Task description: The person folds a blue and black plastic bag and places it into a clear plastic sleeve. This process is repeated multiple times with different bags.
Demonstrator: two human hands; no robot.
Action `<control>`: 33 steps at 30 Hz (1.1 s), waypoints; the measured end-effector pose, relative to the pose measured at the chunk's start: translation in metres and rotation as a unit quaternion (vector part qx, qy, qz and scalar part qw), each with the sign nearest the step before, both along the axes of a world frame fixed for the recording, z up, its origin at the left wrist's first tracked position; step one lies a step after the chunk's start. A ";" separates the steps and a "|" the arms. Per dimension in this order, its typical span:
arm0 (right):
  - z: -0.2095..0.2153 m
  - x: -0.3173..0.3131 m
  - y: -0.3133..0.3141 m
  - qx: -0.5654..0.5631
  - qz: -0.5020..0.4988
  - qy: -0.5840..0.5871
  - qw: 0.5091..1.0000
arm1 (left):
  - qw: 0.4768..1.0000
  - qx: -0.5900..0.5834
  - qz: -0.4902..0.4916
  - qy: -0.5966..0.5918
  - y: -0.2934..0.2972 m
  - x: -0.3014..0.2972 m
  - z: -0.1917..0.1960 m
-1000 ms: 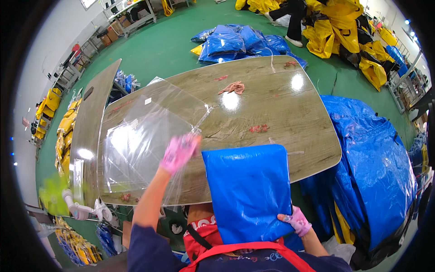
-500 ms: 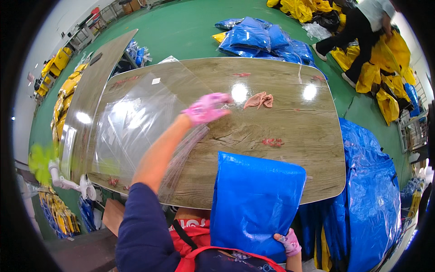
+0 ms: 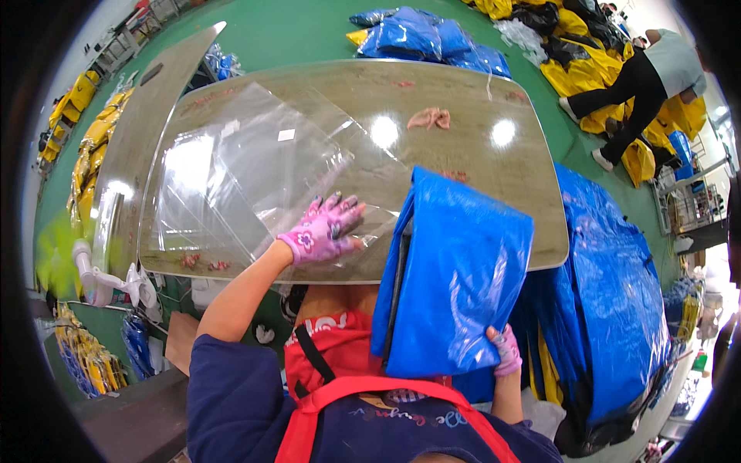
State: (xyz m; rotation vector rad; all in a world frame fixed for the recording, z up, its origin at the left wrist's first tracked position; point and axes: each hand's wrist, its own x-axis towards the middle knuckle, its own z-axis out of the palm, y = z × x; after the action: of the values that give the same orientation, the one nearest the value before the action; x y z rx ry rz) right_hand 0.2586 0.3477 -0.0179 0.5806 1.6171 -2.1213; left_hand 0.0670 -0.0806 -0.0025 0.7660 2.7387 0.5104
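Note:
My left hand (image 3: 323,230), in a pink flowered glove with bare fingertips, lies with fingers spread at the near edge of the table. Under and beside it are clear plastic bags (image 3: 255,166), spread over the left half of the tabletop; I cannot tell whether the fingers press on them. A folded blue plastic sheet (image 3: 463,270), shiny and creased, leans between my body and the table edge. My right hand (image 3: 505,351), gloved alike, grips its lower right side, the thumb on the front face and the other fingers mostly hidden.
The wood-patterned table (image 3: 525,201) holds a crumpled pinkish cloth (image 3: 429,118). To its right hang large blue sheets (image 3: 610,293). Blue packages (image 3: 417,37) lie beyond it. Another person (image 3: 648,92) bends over yellow bundles (image 3: 594,69). A small fan (image 3: 62,255) stands at the left.
My left hand has come back toward me, and a clear bag has shifted near it. The blue sheet has risen and tilted in my right hand. The view has moved; the other person bends lower.

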 end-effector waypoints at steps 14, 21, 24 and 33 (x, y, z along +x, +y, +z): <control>0.038 0.003 0.010 0.092 0.081 -0.022 0.992 | 0.985 -0.052 0.066 0.153 0.013 0.042 -0.033; 0.052 -0.003 0.007 0.097 0.099 -0.016 0.990 | 0.979 0.053 0.138 0.141 0.000 0.034 -0.056; 0.051 -0.015 -0.005 0.080 0.125 -0.012 0.989 | 0.955 0.267 0.126 0.018 -0.008 0.026 -0.030; 0.035 -0.096 -0.094 0.183 0.405 0.203 0.872 | 0.994 0.093 0.005 0.063 -0.030 0.075 0.043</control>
State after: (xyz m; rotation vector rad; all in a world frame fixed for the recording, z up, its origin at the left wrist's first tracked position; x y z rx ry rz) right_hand 0.1623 0.2540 0.0167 -0.4454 2.0165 -1.3513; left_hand 0.1419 -0.1102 0.0409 0.8558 2.8400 0.7531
